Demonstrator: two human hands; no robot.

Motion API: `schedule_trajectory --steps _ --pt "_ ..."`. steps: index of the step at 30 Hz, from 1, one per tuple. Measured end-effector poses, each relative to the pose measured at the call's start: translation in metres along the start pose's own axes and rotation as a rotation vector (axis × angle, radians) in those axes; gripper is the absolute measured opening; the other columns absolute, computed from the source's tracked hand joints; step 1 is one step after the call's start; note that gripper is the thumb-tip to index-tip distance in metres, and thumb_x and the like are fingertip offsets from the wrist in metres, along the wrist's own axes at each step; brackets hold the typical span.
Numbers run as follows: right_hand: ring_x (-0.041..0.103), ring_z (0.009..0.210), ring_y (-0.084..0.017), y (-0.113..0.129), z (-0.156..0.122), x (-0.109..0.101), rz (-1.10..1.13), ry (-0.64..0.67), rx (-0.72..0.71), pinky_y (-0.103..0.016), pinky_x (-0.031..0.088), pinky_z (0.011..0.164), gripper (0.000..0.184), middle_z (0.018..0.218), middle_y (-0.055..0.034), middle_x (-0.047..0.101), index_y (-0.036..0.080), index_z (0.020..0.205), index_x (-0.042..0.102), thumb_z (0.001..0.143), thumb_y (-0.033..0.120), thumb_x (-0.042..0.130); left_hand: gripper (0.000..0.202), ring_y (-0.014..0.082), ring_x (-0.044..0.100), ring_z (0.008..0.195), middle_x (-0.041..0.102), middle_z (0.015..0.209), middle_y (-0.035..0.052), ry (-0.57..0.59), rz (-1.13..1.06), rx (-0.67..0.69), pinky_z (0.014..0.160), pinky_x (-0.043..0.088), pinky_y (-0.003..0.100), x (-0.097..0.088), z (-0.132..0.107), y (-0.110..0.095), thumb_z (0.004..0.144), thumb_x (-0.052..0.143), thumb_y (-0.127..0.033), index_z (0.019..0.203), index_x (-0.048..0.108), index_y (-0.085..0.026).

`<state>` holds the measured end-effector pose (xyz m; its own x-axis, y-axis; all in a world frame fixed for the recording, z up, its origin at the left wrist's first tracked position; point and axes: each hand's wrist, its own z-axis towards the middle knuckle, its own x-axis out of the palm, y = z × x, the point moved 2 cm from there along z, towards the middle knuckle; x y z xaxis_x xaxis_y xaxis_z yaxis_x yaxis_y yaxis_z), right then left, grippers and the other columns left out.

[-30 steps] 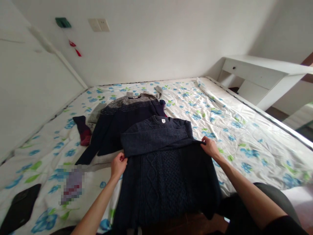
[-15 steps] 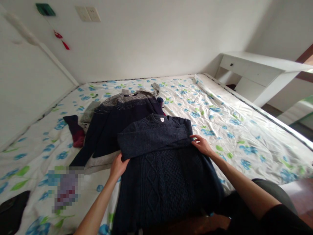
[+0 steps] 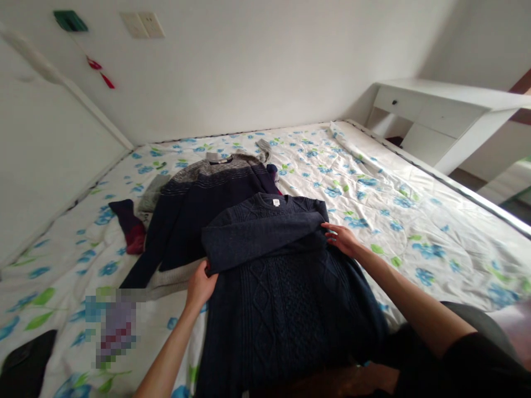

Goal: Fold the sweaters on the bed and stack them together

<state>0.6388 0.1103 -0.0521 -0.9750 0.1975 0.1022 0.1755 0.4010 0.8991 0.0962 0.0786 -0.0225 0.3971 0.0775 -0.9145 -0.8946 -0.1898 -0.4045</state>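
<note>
A dark navy cable-knit sweater (image 3: 286,315) lies front up before me, its neck with a white label pointing away. Its sleeves (image 3: 261,237) lie folded across the chest. My left hand (image 3: 201,287) is closed on the sleeve fold at the sweater's left side, thumb on top. On the other side my right hand (image 3: 343,240) pinches the end of the folded sleeve between thumb and forefinger, the other fingers loosely spread. Beyond, partly under this sweater, lies a second sweater (image 3: 186,215), grey at the shoulders and navy below.
A purple and red sock-like piece (image 3: 128,226) lies to the left on the flowered bed sheet (image 3: 373,221). A black flat object (image 3: 29,362) lies at the near left. A white desk (image 3: 440,110) stands beyond the bed's right edge. A wall closes off the far side.
My right hand has drawn the sleeve end slightly up, and the sleeve's edge now slants upward to the right. My left hand keeps its hold. The view has shifted slightly.
</note>
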Motion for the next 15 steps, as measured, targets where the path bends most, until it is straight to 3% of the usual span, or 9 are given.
schedule_trajectory --steps 4,9,11,15 --pt "0.072 0.082 -0.016 -0.011 0.003 -0.005 -0.140 -0.143 0.090 -0.022 0.059 0.061 0.038 0.130 -0.0150 0.076 0.017 0.126 0.080 0.097 0.028 0.057 0.010 0.0303 0.078 0.093 0.079 0.097 0.0080 0.074 0.115 0.038 0.081 0.055 0.034 0.003 -0.003 -0.001 0.088 0.062 -0.031 0.095 0.058 -0.025" --pt "0.075 0.083 -0.021 -0.008 0.004 -0.005 -0.458 -0.089 -0.015 -0.026 0.060 0.066 0.043 0.102 -0.0124 0.079 0.016 0.134 0.077 0.102 0.033 0.055 0.012 0.0315 0.078 0.093 0.079 0.100 0.0094 0.093 0.154 0.025 0.078 0.053 0.035 0.004 -0.006 -0.005 0.088 0.061 -0.029 0.100 0.060 -0.025" --pt "0.077 0.093 -0.025 -0.004 -0.001 -0.004 -0.696 -0.042 -0.096 -0.032 0.063 0.080 0.043 0.108 -0.0127 0.080 0.016 0.137 0.077 0.100 0.030 0.058 0.012 0.0321 0.078 0.096 0.080 0.102 0.0102 0.109 0.160 0.017 0.078 0.053 0.035 0.002 -0.007 -0.006 0.090 0.060 -0.029 0.101 0.060 -0.024" --pt "0.069 0.125 -0.029 0.001 -0.023 0.002 -1.187 -0.011 -0.397 -0.039 0.053 0.113 0.052 0.154 -0.0159 0.063 0.018 0.147 0.071 0.095 0.019 0.064 0.019 0.0337 0.079 0.098 0.080 0.102 0.0111 0.170 0.166 0.020 0.080 0.054 0.036 -0.002 -0.007 -0.006 0.094 0.061 -0.042 0.100 0.060 -0.024"
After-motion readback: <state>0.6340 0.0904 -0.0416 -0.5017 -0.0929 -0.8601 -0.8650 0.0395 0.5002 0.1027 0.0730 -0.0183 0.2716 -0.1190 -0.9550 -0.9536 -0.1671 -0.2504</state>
